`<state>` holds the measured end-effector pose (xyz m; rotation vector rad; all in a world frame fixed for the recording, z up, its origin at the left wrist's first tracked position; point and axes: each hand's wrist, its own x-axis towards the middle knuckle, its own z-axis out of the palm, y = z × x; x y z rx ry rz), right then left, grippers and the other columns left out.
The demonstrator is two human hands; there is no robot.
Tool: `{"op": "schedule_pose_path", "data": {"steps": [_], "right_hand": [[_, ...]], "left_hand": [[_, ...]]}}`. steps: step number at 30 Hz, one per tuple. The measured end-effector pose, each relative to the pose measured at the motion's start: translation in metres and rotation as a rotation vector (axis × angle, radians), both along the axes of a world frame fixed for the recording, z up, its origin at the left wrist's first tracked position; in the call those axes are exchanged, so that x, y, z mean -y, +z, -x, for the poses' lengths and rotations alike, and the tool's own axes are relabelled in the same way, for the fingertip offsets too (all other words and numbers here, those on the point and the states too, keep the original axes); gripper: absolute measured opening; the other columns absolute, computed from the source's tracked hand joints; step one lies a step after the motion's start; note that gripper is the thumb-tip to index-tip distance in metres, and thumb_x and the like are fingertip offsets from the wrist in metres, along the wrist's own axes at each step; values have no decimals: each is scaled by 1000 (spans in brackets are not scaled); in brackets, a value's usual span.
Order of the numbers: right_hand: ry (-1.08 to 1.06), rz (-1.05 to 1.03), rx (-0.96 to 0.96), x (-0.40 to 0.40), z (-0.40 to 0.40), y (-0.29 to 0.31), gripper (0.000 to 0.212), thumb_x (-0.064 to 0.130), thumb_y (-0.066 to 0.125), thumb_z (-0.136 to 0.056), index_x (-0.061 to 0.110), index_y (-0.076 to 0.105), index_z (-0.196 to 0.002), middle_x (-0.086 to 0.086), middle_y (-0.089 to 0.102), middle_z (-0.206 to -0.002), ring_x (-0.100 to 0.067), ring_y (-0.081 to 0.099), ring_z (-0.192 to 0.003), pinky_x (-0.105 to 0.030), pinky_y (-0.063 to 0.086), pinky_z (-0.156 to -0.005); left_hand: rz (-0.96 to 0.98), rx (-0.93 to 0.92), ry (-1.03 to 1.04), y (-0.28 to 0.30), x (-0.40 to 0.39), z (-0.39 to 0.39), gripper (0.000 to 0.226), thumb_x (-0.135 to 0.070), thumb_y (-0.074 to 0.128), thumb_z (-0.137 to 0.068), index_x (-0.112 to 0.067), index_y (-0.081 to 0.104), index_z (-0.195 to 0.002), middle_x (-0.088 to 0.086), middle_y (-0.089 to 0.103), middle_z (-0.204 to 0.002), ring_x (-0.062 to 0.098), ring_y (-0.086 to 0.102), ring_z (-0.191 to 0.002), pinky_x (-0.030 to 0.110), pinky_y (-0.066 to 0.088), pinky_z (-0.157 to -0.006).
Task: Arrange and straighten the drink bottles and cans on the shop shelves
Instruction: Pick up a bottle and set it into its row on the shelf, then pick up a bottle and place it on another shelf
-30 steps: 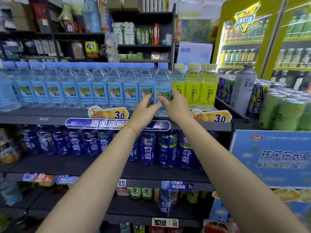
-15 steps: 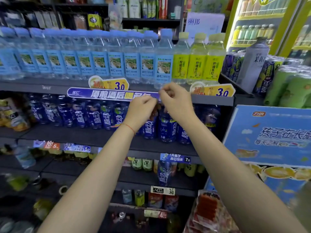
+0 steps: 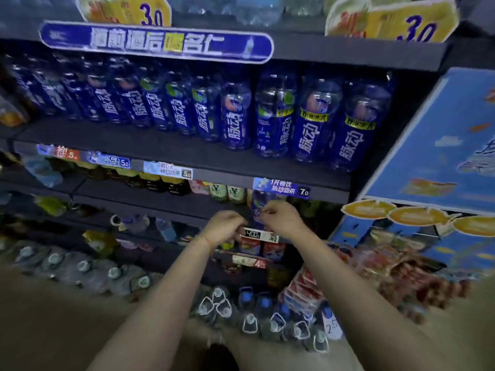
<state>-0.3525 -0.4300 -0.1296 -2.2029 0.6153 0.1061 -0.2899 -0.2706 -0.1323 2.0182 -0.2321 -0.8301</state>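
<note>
Both hands low in front of the shelves. Left hand (image 3: 223, 228) has its grip curled loosely, holding nothing I can make out. Right hand (image 3: 281, 219), at its three o'clock, has fingers bent at a dark blue plastic bottle (image 3: 259, 207); contact is too blurred to tell. At twelve o'clock, a row of blue-labelled plastic drink bottles (image 3: 235, 116) stands upright on the dark shelf (image 3: 160, 148).

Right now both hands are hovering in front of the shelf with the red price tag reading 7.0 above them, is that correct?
Not quite: the head view shows the 7.0 tag is blue, not red. Both hands, left and right, do hover below it, holding nothing.
</note>
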Motion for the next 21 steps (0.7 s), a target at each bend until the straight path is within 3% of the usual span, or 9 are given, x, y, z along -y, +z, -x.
{"op": "schedule_pose_path", "data": {"steps": [4,8,11,16,18,21], "right_hand": [[-143,38,28,15,-19,-36,22,17,67,-85,0,64,-99,-19,69,-101,-34,64,-99,-29,37,-67],[-202,23,68,12,-40,-56,43,29,73,-84,6,64,-119,-15,66,-121,-31,59,-116,-31,43,-88],[-334,-14,158,1,-51,-66,56,38,82,-76,10,63,-121,-10,67,-121,-28,60,-115,-24,39,-82],[-349,21,131,-11,-55,-66,63,55,79,-69,14,63,-115,-8,67,-114,-28,63,-107,-28,44,-77],[-300,-2,142,-15,-48,-62,58,50,82,-68,14,64,-110,-8,70,-109,-28,65,-104,-30,48,-78],[-203,-50,185,-30,-34,-50,45,37,86,-66,21,60,-99,-3,72,-103,-22,67,-97,-34,53,-78]], "left_hand": [[0,-70,17,-31,6,-10,16,-20,55,-95,-14,66,-86,1,68,-72,14,61,-60,27,44,-58],[-7,-89,71,-51,5,-14,14,-19,57,-93,-15,67,-84,2,67,-72,14,60,-58,30,44,-62],[-9,-112,85,-56,0,-13,15,-18,55,-93,-15,65,-83,1,66,-71,15,60,-56,27,44,-59],[-12,-90,118,-54,-7,-18,14,-16,53,-93,-14,67,-91,-1,68,-73,13,61,-60,23,42,-55],[-16,-42,117,-55,-11,-20,14,-17,59,-89,-15,66,-102,2,68,-88,13,62,-72,25,47,-64],[-15,86,102,-50,-16,-18,53,-22,74,-73,-17,56,-122,0,61,-111,16,60,-101,28,47,-85]]}}
